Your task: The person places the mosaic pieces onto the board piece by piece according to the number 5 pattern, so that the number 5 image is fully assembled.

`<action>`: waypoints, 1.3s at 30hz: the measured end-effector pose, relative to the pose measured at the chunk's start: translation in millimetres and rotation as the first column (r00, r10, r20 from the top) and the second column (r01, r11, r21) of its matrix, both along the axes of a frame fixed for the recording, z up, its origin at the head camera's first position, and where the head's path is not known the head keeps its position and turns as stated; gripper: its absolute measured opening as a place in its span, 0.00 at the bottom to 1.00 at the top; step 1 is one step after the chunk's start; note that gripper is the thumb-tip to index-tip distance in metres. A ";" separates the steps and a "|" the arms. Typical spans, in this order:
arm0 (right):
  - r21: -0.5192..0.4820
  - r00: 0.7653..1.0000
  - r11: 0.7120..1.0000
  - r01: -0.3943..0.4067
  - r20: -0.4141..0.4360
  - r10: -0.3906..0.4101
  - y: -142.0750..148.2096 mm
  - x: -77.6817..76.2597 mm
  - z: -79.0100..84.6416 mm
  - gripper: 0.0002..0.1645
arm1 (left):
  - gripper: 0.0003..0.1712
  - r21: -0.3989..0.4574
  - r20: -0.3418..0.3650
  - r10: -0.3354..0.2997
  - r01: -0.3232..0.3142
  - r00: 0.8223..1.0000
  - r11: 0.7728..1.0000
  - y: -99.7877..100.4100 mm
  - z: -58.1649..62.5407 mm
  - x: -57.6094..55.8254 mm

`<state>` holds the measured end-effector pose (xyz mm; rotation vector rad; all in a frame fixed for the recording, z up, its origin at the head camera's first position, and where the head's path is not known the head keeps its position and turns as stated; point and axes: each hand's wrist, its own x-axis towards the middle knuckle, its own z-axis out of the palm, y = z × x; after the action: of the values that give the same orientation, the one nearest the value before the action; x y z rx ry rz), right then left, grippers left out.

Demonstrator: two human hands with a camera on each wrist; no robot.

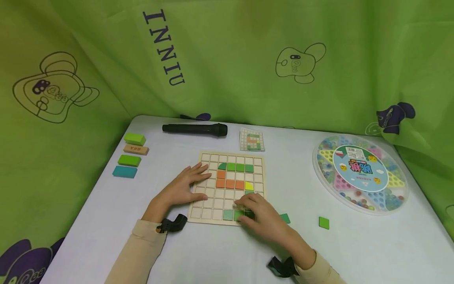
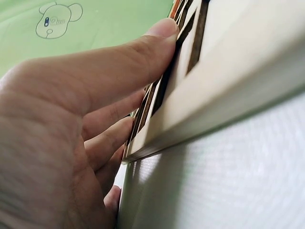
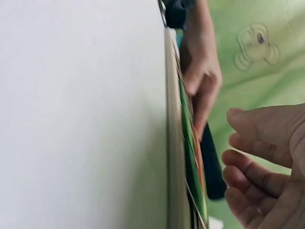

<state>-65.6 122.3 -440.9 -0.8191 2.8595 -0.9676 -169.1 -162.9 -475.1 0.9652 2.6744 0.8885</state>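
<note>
A square wooden grid board (image 1: 206, 213) lies on the table with coloured tiles in some cells. Green tiles (image 1: 235, 167), orange tiles (image 1: 230, 184) and a yellow tile (image 1: 249, 185) sit in its upper and middle rows. Along the front row lie more green tiles (image 1: 228, 215), partly hidden by my right hand. My left hand (image 1: 181, 188) rests at the board's left edge, its thumb (image 2: 162, 36) and spread fingers touching the frame. Over the front right corner hovers my right hand (image 1: 264, 217), fingers loosely bent; between them the right wrist view shows nothing.
Loose green tiles (image 1: 324, 223) lie right of the board, one (image 1: 285, 218) partly behind my right hand. A pattern card (image 1: 252, 139) and black microphone (image 1: 195, 129) lie behind. Coloured blocks (image 1: 129, 160) line the left; a round marble game box (image 1: 361, 173) stands right.
</note>
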 end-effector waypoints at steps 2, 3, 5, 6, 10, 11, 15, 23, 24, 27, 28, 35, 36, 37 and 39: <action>-0.015 0.999 0.999 0.032 -0.007 -0.032 13.4 2.3 2.3 0.21 | 0.43 0.004 0.001 0.000 0.000 1.000 1.000 -0.1 -0.9 0.2; -0.019 0.999 0.998 0.052 -0.012 -0.052 21.0 3.8 2.4 0.22 | 0.43 0.006 0.002 0.000 0.000 1.000 1.000 -0.1 -1.1 0.1; -0.020 0.995 0.995 0.096 -0.011 -0.096 37.0 7.6 1.7 0.22 | 0.43 0.008 0.002 0.001 -0.001 1.000 1.000 -0.2 -1.0 0.0; -0.011 0.993 0.993 0.121 -0.012 -0.121 45.2 9.8 1.0 0.23 | 0.43 0.005 0.002 0.001 -0.001 1.000 1.000 -0.3 -1.1 -0.1; 0.015 0.978 0.978 0.210 0.001 -0.210 76.3 19.9 -2.7 0.26 | 0.43 -0.002 0.000 0.001 -0.001 1.000 1.000 -0.8 -0.5 -0.4; 0.026 0.973 0.972 0.232 0.004 -0.232 82.8 22.7 -4.0 0.26 | 0.43 -0.004 0.000 -0.001 0.001 1.000 1.000 -0.6 0.2 -0.8; 0.072 0.962 0.960 0.271 0.022 -0.273 100.8 30.9 -9.9 0.26 | 0.43 -0.006 -0.003 -0.001 0.001 1.000 1.000 -0.4 2.0 -1.1; 0.064 0.973 0.972 0.226 -0.053 -0.223 108.1 32.7 -20.3 0.20 | 0.43 -0.003 0.005 0.005 -0.005 1.000 1.000 0.2 1.3 -0.3; 0.063 0.972 0.971 0.230 -0.058 -0.227 108.1 33.1 -21.0 0.19 | 0.43 -0.004 0.007 0.003 -0.003 1.000 1.000 0.3 1.0 -0.1; 0.061 0.968 0.967 0.248 -0.064 -0.244 106.7 34.3 -22.2 0.20 | 0.43 -0.006 0.014 0.003 -0.003 1.000 1.000 0.5 0.1 0.8; 0.053 0.967 0.967 0.250 -0.067 -0.246 105.8 34.7 -22.0 0.21 | 0.43 -0.004 0.014 0.002 -0.002 1.000 1.000 0.8 0.1 1.0; -0.079 0.983 0.985 0.153 -0.086 -0.159 81.4 30.0 -16.1 0.22 | 0.43 0.003 -0.012 -0.002 0.002 1.000 1.000 0.7 0.1 1.5; -0.094 0.986 0.987 0.130 -0.090 -0.138 74.9 27.9 -15.2 0.21 | 0.43 0.002 -0.014 -0.001 0.001 1.000 1.000 0.6 0.3 1.3; -0.105 0.988 0.989 0.106 -0.097 -0.116 67.6 25.7 -14.0 0.21 | 0.43 0.002 -0.010 0.001 -0.001 1.000 1.000 0.5 0.6 1.2; -0.119 0.991 0.991 0.061 -0.108 -0.074 52.0 21.2 -11.8 0.20 | 0.43 0.003 -0.008 -0.001 0.001 1.000 1.000 0.5 1.0 1.1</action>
<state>-44.4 174.3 -452.7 -0.8148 2.9681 -1.1398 -168.0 -162.3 -474.1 0.9730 2.6800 0.8907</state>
